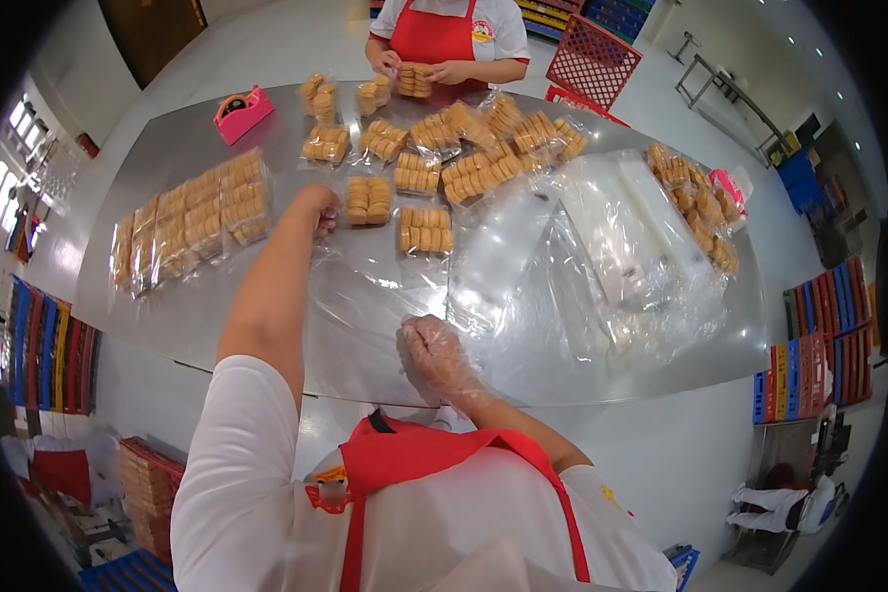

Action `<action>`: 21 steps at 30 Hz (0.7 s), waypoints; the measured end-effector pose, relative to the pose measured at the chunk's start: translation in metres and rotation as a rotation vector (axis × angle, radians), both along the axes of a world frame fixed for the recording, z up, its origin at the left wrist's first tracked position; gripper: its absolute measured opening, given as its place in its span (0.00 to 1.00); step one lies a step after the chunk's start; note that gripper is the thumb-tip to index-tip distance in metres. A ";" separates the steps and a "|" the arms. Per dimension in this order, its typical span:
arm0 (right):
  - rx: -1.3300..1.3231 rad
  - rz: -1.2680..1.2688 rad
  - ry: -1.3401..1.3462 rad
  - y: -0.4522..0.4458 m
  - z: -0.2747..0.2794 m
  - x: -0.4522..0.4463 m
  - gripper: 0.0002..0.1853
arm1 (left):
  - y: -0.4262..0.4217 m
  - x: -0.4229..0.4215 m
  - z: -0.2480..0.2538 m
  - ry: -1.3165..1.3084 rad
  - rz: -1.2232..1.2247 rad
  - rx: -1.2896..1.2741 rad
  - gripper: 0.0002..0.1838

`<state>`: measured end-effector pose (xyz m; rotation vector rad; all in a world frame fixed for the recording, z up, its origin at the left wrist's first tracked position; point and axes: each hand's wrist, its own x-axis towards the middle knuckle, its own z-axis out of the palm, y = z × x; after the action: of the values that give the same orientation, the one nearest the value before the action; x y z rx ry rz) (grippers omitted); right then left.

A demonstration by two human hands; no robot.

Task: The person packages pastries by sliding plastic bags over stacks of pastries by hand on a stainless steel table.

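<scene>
My left hand (321,209) reaches across the steel table, fingers curled at the far left corner of a clear plastic bag (370,291) and pinched on its film. My right hand (436,355), in a clear plastic glove, is closed near the table's front edge by the bag's near end; what its fingers hold, if anything, is hidden. Just beyond the bag lie a pack of round biscuits (368,201) and another biscuit pack (425,232). To the left, a block of packed biscuits (192,217) stands in neat rows.
A co-worker in a red apron (432,39) handles biscuits across the table. Several biscuit packs (483,173) lie mid-table. A pile of clear bags (612,237) covers the right side, beside loose-bagged biscuits (696,202). A pink tape dispenser (243,114) sits at the far left.
</scene>
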<state>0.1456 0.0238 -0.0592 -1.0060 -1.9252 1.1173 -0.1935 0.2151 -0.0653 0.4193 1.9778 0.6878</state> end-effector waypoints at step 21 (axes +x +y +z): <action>-0.161 0.050 0.453 -0.013 -0.054 0.048 0.22 | -0.270 0.145 0.124 0.590 -0.631 1.061 0.02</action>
<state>0.1940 0.0105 -0.1131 -0.7103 -1.5228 1.4087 -0.0486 -0.0551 0.0591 1.9625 1.6419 1.2321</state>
